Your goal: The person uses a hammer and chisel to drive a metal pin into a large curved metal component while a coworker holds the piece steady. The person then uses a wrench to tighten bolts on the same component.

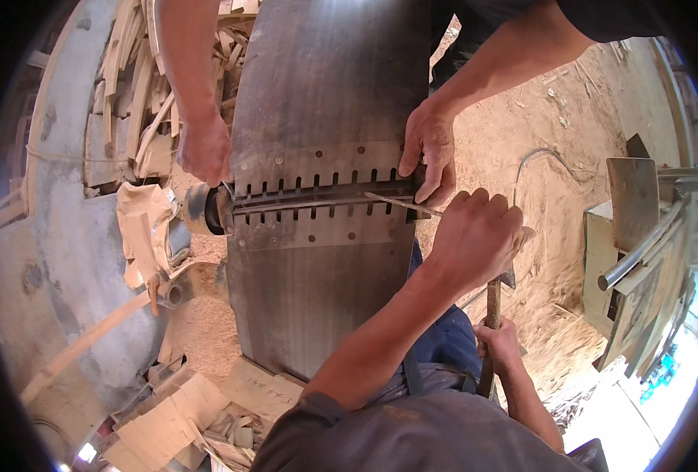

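Sawdust-covered ground point(207, 330) lies beside a broad grey metal sheet point(325, 86), its slotted seam point(302, 201) under a thin, pale, straight rod point(404, 204) clamped in the left hand point(479, 236), seemingly a placing step calling for steadiness, the right hand point(501, 342) gripping a wooden-handled hammer point(494, 303).

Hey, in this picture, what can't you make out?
In the head view:
The stretch of thin, pale, straight rod inside the person's left hand: covered by that hand.
Part of the dark, angular metal tool head above the brown wooden handle in the person's right hand: behind the left hand and wrist.
The far end of the broad grey metal sheet: cut off by the top edge.
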Motion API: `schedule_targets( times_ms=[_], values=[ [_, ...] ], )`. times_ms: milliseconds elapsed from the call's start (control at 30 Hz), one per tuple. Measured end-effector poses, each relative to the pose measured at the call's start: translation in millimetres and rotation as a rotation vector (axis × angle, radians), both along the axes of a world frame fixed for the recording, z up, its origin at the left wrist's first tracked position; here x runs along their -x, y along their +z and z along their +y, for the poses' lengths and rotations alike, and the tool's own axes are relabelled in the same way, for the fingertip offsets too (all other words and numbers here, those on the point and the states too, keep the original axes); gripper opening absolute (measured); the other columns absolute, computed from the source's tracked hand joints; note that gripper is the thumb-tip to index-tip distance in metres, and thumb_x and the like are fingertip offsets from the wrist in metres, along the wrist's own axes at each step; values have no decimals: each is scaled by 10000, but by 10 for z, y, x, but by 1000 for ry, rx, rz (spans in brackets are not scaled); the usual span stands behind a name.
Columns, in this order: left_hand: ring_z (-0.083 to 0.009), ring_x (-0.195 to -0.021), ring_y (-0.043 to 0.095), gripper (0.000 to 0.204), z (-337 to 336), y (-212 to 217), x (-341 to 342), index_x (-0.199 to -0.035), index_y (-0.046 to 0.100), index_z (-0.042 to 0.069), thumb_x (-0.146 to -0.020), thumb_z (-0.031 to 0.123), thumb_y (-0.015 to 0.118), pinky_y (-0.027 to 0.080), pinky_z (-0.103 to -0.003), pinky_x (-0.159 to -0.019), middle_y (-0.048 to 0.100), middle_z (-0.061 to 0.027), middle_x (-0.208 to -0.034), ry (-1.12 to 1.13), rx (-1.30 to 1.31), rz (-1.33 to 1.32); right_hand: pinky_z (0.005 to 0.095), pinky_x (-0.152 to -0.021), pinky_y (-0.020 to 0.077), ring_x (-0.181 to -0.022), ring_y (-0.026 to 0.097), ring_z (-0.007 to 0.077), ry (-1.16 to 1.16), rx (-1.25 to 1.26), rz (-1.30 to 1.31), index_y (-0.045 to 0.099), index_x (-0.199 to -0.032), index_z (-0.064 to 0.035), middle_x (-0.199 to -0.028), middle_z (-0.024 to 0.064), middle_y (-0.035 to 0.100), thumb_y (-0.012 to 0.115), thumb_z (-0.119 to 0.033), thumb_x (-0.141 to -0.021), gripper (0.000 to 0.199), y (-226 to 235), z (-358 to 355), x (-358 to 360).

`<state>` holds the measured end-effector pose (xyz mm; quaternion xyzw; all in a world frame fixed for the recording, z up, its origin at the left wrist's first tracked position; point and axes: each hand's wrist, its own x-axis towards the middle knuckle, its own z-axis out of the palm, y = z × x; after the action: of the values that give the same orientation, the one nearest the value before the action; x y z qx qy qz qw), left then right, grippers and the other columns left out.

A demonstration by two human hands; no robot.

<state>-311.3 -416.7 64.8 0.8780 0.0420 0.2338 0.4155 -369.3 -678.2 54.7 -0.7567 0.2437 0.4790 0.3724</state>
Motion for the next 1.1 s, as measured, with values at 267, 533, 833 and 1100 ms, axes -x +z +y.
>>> schedule_targets(
  times_ms=[267, 533, 833, 1100],
  values=[
    [-285, -703, 669, 82, -51, -92, -213, -721, 653, 92, -730, 119, 730, 532, -432, -638, 627, -96, -698, 25, -23, 168, 285, -414, 424, -442, 510, 131, -22, -76, -31, 583, -822, -55, -632, 21, 557, 753, -81, -875, 179, -15, -89, -16],
    [-311, -729, 666, 20, -162, -250, -360, -731, 698, 130, -749, 138, 704, 527, -450, -653, 666, -96, -734, 106, -55, 263, 280, -465, 466, -484, 548, 124, -115, -104, -247, 634, -932, -25, -659, 28, 588, 744, -115, -894, 147, 51, -123, -167],
    [-322, -757, 665, 56, -228, -346, -407, -742, 678, 108, -726, 155, 701, 523, -455, -681, 667, -109, -745, 161, -107, 294, 271, -406, 453, -461, 542, 122, -272, -388, -499, 561, -1159, -14, -655, 25, 555, 746, -103, -923, 313, 337, 282, -427],
    [-348, -782, 688, 63, -211, -322, -473, -758, 703, 102, -756, 163, 688, 547, -465, -706, 699, -121, -788, 121, -90, 443, 277, -401, 466, -467, 543, 123, -240, -405, -399, 549, -1080, -34, -676, 36, 567, 740, -102, -926, 254, 314, 359, -419]
  ],
)
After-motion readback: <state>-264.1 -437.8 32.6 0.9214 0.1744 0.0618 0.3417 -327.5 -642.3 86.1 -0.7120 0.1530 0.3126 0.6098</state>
